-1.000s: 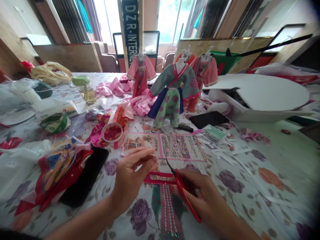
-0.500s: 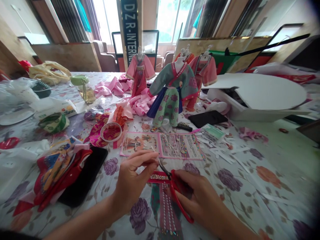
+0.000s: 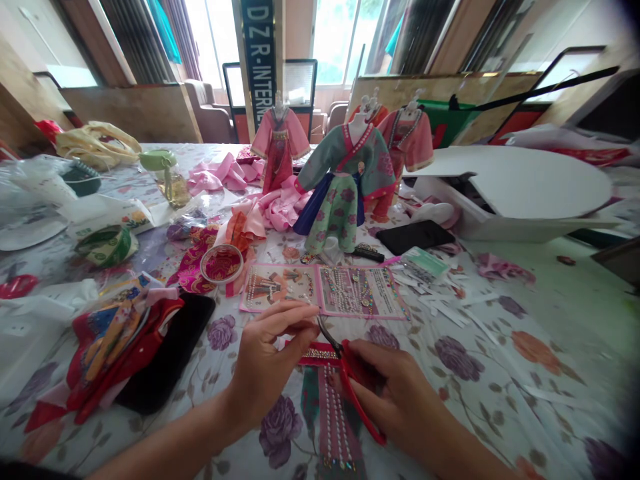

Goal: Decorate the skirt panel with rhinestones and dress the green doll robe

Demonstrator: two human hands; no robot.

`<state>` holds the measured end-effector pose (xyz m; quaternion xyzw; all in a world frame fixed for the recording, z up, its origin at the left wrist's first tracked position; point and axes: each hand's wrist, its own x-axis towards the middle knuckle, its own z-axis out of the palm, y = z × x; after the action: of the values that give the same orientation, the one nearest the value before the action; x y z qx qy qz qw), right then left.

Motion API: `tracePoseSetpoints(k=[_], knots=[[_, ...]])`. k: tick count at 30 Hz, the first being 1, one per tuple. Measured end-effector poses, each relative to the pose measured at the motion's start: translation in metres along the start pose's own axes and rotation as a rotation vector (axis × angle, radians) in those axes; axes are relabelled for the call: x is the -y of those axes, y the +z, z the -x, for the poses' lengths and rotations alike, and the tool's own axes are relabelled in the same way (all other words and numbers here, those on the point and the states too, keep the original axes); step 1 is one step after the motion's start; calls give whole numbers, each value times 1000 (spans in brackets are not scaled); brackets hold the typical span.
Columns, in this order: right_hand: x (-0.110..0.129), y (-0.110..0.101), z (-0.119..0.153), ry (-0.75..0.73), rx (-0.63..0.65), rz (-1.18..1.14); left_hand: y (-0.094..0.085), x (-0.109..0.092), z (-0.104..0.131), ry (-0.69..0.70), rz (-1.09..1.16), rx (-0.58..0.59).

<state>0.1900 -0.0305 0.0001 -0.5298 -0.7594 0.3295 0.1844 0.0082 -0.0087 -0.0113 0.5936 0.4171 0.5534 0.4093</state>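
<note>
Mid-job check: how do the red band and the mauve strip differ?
The red band lies crosswise, while the mauve strip runs toward the picture's bottom edge. The red band's beads form one short glittering bar; the mauve strip's sit in long pearly rows. Both are beaded.

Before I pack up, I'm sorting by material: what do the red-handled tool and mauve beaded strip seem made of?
Red-handled tool: dark, faintly shiny tip, probably metal; smooth red handles, likely plastic.
Mauve strip: matte, apparently cloth; glossy pale beads, plastic or glass.
</note>
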Motion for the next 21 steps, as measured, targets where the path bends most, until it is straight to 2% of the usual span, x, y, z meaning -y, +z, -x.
tracePoseSetpoints(k=[21], knots=[[0, 0, 1, -12, -3, -30, 1, -3, 0, 5, 6, -9]])
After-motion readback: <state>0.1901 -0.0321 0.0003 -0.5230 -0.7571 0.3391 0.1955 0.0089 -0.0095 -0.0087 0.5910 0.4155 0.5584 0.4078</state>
